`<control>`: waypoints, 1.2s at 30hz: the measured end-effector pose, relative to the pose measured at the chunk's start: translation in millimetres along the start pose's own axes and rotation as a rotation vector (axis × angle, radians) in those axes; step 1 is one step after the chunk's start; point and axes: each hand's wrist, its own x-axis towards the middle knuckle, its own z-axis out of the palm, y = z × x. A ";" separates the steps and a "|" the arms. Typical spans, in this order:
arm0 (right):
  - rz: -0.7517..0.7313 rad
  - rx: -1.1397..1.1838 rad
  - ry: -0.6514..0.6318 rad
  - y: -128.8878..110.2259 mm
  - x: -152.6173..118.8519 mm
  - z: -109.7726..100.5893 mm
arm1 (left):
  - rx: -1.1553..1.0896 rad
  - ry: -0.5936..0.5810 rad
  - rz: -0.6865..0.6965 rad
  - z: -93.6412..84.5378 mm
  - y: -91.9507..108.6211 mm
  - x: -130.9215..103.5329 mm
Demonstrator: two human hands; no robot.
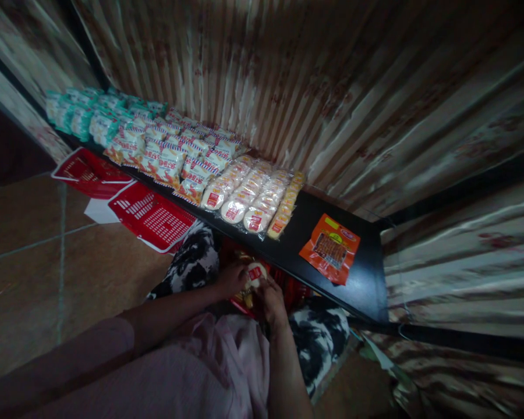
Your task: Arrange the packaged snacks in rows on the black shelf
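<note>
A round, pale wrapped biscuit (pixel 257 271) with a red label is between my hands, above an open red basket (pixel 240 305) at my lap. My left hand (pixel 233 280) is closed at its left edge. From the right, the curled fingers of my right hand (pixel 271 295) grip its lower edge. Below my hands, more yellowish packets (pixel 248 299) show in the basket, partly hidden and dim. Just ahead, similar round wrapped biscuits (pixel 233 210) stand in rows on the black shelf (pixel 283 253), beside a row of yellow packets (pixel 281 218).
Left of the biscuits, white-and-orange snack bags (pixel 166 160) and green packets (pixel 81 119) fill the shelf. An orange bag (pixel 330 249) lies toward its right end. Red baskets (pixel 155 215) sit on the floor at left. A pleated curtain (pixel 262 87) hangs behind the shelf.
</note>
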 end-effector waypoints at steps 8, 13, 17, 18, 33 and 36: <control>0.088 0.183 0.070 -19.5 -12.1 3.2 | -0.474 -0.022 -0.253 -8.5 -0.5 4.6; 0.096 0.193 0.047 -20.7 -18.9 5.7 | -0.529 -0.021 -0.344 -9.4 -2.1 2.8; 0.069 0.222 0.049 -23.3 -25.0 5.5 | -0.488 -0.043 -0.332 -23.4 6.7 -1.2; 0.072 0.220 0.053 -24.3 -26.3 5.0 | -0.479 -0.056 -0.326 -27.7 9.5 -2.1; 0.059 0.229 -0.144 -32.9 -36.5 8.6 | -0.605 -0.131 -0.278 -59.7 22.0 -2.3; 0.070 0.277 -0.164 -32.7 -37.6 7.1 | -0.591 -0.114 -0.264 -64.4 26.4 0.6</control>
